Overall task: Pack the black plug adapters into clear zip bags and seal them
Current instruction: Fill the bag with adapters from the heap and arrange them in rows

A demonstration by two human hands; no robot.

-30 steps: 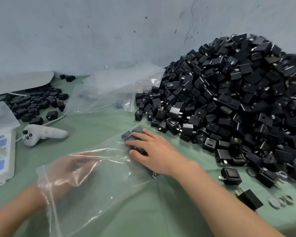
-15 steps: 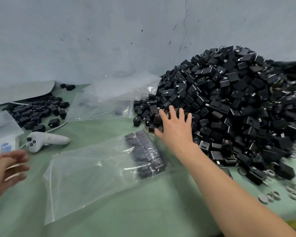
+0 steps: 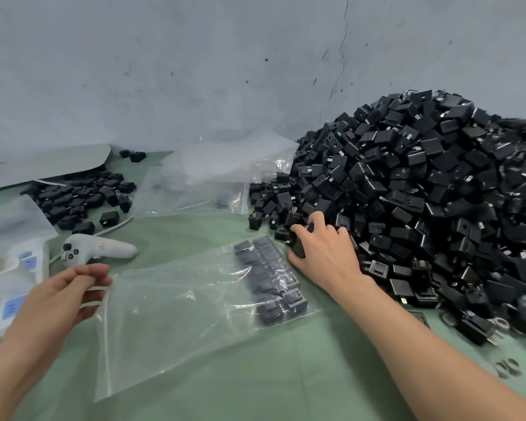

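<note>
Our right hand [image 3: 325, 253] lies palm down at the foot of the large heap of black plastic plug adapters [image 3: 422, 208], its fingers curled in among the loose units. Thumb and fingers close around a single black adapter [image 3: 298, 247] on the hand's thumb side. Just left of this hand, the clear plastic zip bag [image 3: 170, 323] lies flat on the green table covering [image 3: 240, 390]. A packed double row of adapters [image 3: 271, 284] sits inside the bag at the end nearest the right thumb. Our left hand [image 3: 64, 296] hovers at the opposite end of the bag, fingers loosely curled, with thumb and fingertips drawn near one another; we cannot tell whether they pinch the bag's edge. Beyond the left hand's fingertips rests a white handheld controller [image 3: 101, 249], with a smaller scatter of black adapters [image 3: 82, 199] farther out. Several loose clear bags [image 3: 213, 183] lie beyond the gap between both hands.
</note>
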